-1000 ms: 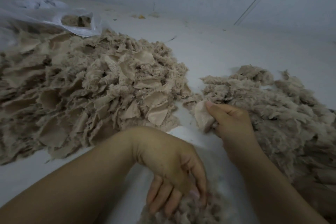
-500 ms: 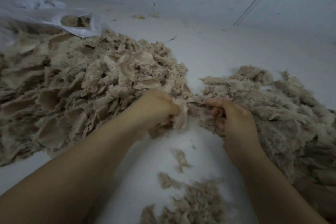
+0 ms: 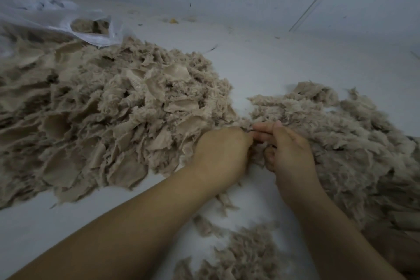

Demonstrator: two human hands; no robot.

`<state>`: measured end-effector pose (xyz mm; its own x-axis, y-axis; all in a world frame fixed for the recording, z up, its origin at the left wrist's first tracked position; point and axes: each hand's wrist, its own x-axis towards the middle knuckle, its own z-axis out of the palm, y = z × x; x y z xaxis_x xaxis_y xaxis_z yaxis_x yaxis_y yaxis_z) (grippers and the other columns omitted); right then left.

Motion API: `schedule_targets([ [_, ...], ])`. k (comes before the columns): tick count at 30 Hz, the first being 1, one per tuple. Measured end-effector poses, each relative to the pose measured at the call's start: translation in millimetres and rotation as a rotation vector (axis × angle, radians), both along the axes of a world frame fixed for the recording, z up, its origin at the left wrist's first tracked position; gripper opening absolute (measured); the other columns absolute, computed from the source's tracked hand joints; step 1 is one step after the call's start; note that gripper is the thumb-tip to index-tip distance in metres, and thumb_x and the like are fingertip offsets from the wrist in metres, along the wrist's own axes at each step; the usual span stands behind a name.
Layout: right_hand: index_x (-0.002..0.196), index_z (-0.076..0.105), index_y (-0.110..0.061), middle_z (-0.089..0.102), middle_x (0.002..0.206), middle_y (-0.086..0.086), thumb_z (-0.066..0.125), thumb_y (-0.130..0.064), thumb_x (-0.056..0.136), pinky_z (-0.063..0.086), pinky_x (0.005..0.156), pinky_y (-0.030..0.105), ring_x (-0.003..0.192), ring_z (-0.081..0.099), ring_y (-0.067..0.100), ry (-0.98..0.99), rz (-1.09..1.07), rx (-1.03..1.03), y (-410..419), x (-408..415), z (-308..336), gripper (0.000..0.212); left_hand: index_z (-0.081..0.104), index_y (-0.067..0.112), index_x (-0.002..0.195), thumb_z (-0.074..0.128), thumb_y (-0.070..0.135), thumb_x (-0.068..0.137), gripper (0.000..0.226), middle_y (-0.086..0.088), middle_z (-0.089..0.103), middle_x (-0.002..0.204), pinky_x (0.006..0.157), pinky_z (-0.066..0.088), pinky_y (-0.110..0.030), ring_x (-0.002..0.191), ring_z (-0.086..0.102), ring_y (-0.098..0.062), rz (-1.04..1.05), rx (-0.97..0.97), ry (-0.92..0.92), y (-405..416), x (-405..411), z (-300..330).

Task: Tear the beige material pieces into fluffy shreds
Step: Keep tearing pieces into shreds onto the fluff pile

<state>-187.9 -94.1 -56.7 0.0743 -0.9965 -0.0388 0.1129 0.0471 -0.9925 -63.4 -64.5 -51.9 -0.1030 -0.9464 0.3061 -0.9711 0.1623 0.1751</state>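
A big heap of flat beige material pieces (image 3: 109,125) covers the left of the white surface. A heap of fluffy beige shreds (image 3: 354,143) lies on the right. Between the two heaps my left hand (image 3: 221,154) and my right hand (image 3: 288,148) meet, knuckles up. Both pinch one small beige piece (image 3: 258,154), which is mostly hidden between the fingers. A smaller scatter of shreds (image 3: 245,257) lies close to me, below my forearms.
A clear plastic bag (image 3: 68,20) with a few beige pieces inside lies at the back left, against the pale wall. The white surface (image 3: 261,61) stretches behind the heaps. A small yellow scrap (image 3: 173,21) sits near the wall.
My left hand rose from the near shreds to the piece that my right hand holds. Both hands have since drawn close together on it.
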Motion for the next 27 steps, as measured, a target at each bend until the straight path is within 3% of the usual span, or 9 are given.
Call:
schedule_targets([
  [3,0.099,0.069,-0.001,0.072,0.075,0.01,0.036,-0.023,0.109,0.033,0.035,0.01,0.034,0.046,-0.002,0.006,0.022,0.005,1.4,1.4,0.8,0.04,0.067,0.02,0.095,0.054,0.022,0.093,0.013,0.0,0.062,0.098,0.071,0.051,-0.041,0.09,0.061,-0.025,-0.057,0.02,0.223,2.2,4.7,-2.1],
  [6,0.097,0.069,0.0,0.064,0.052,-0.003,0.036,-0.023,0.109,0.033,0.034,0.01,0.032,0.046,-0.002,0.015,0.023,0.001,1.1,2.9,-0.1,0.042,0.051,0.021,0.083,0.056,0.02,0.092,0.011,0.004,0.05,0.088,0.071,0.047,-0.04,0.086,0.054,-0.022,-0.049,0.002,0.429,3.7,5.2,-1.9],
  [8,0.093,0.071,-0.004,0.063,0.051,-0.005,0.036,-0.024,0.109,0.032,0.035,0.01,0.033,0.046,-0.002,0.045,0.01,-0.021,0.5,2.8,-2.0,0.043,0.051,0.021,0.092,0.055,0.026,0.093,0.006,0.004,0.053,0.091,0.068,0.047,-0.038,0.087,0.055,-0.022,-0.058,0.006,0.393,4.9,2.4,-2.7],
  [12,0.086,0.071,-0.012,0.054,0.042,-0.013,0.037,-0.024,0.109,0.032,0.036,0.01,0.034,0.044,-0.002,0.092,-0.001,-0.056,0.3,2.1,-5.5,0.043,0.05,0.021,0.122,0.055,0.032,0.089,0.035,-0.002,0.066,0.11,0.07,0.053,-0.04,0.093,0.063,-0.025,-0.074,0.064,0.171,5.4,-3.7,-4.1],
  [14,0.086,0.071,-0.013,0.053,0.042,-0.012,0.038,-0.025,0.109,0.033,0.036,0.011,0.034,0.044,-0.002,0.105,0.005,-0.065,0.3,2.4,-6.7,0.042,0.054,0.02,0.12,0.055,0.026,0.089,0.032,-0.002,0.068,0.104,0.067,0.053,-0.041,0.089,0.064,-0.026,-0.079,0.046,0.189,5.2,-2.8,-4.1],
  [20,0.085,0.071,-0.007,0.054,0.046,-0.005,0.039,-0.023,0.108,0.034,0.04,0.01,0.038,0.046,0.0,0.144,0.049,-0.111,-4.1,2.2,-13.1,0.043,0.071,0.02,0.092,0.058,0.019,0.087,0.014,0.0,0.069,0.088,0.067,0.052,-0.039,0.081,0.063,-0.023,-0.043,-0.007,0.417,3.7,1.8,-2.4],
  [22,0.085,0.072,-0.008,0.059,0.05,-0.005,0.04,-0.025,0.108,0.036,0.04,0.012,0.039,0.049,-0.001,0.15,0.038,-0.088,-6.2,1.7,-15.2,0.043,0.069,0.023,0.09,0.061,0.029,0.083,0.013,0.003,0.065,0.093,0.068,0.053,-0.037,0.084,0.062,-0.021,-0.073,0.012,0.347,3.7,1.6,-4.5],
  [25,0.084,0.072,-0.014,0.069,0.06,-0.001,0.041,-0.029,0.108,0.044,0.046,0.017,0.051,0.062,0.005,0.144,0.021,-0.043,-7.9,0.8,-16.5,0.042,0.063,0.026,0.1,0.061,0.047,0.076,0.031,0.005,0.058,0.107,0.064,0.051,-0.032,0.084,0.062,-0.02,-0.102,0.08,0.139,5.1,-3.6,-10.5],
  [27,0.082,0.072,-0.016,0.069,0.058,-0.004,0.042,-0.028,0.107,0.043,0.045,0.015,0.05,0.061,0.001,0.161,0.024,-0.058,-7.6,1.0,-16.8,0.041,0.062,0.025,0.106,0.06,0.044,0.081,0.031,0.003,0.057,0.11,0.062,0.047,-0.031,0.085,0.063,-0.023,-0.092,0.057,0.089,4.2,-5.8,-13.4],
])
